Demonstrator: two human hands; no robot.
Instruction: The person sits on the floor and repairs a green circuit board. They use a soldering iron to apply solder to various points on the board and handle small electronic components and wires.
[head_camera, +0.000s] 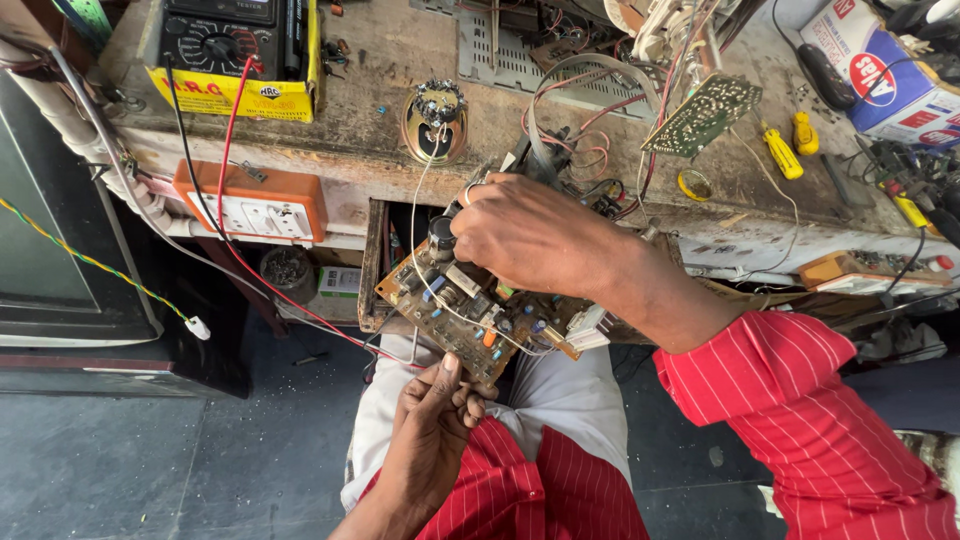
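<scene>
Far left: a dark cabinet (60, 230) stands against the tabletop (400, 60); a yellow-green twisted wire (90, 262) runs across it to a small white plug (198, 328). On the tabletop's left end sits a multimeter (220, 30) in a yellow box, with red and black leads (225, 170) dropping over the edge. An orange socket box (250, 203) is fixed to the front face below it. A small round speaker (435, 122) lies on the tabletop, a white wire trailing down from it.

Centre: a brown circuit board (470, 310) crowded with components is held tilted over the person's lap, just in front of the tabletop edge. Left hand (430, 430): fingers pinching the board's near lower edge, thumb on top. Right hand (540, 235): laid over the board's upper part, fingers curled down around its far edge near a black capacitor; a ring shows on one finger. Red striped sleeves on both arms.

Right: a green perforated board (702, 113) hangs on wires above the tabletop, with yellow-handled screwdrivers (783, 152) just beside it and a blue-and-white carton (880, 70) in the far corner.
</scene>
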